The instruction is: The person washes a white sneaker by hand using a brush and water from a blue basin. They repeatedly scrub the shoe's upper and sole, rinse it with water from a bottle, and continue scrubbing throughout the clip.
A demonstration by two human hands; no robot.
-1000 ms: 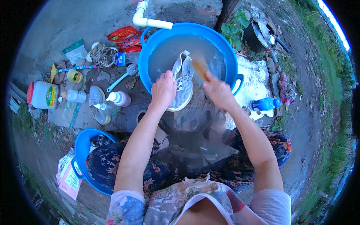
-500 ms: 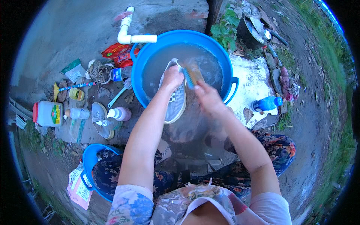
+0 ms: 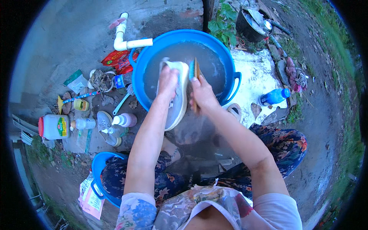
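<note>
My left hand [image 3: 167, 82] is closed round the opening of a grey sneaker [image 3: 177, 105] with a pale sole, holding it over the near side of a blue basin [image 3: 137, 84] of cloudy water. The toe points toward me, past the basin's rim. In my right hand [image 3: 202, 94] is a wooden scrubbing brush [image 3: 196, 69], held upright by its handle. Its blue bristles face the sneaker's sole edge, with a small gap showing near the heel. Some fingers of my left hand are hidden by the shoe and blurred.
A second grey sneaker [image 3: 104, 122], a pump bottle [image 3: 125, 120], a lidded plastic jar [image 3: 54, 126] and a long-handled brush [image 3: 122, 102] lie to the left. A white pipe [image 3: 134, 44] reaches the basin rim. A blue bottle [image 3: 275, 96] lies right; a smaller blue tub [image 3: 97, 168] is beside my left leg.
The sneaker has turned so its sole edge faces the brush. My right hand has brought the brush from a slanted, blurred position to upright beside the sole. The whole view has shifted slightly.
</note>
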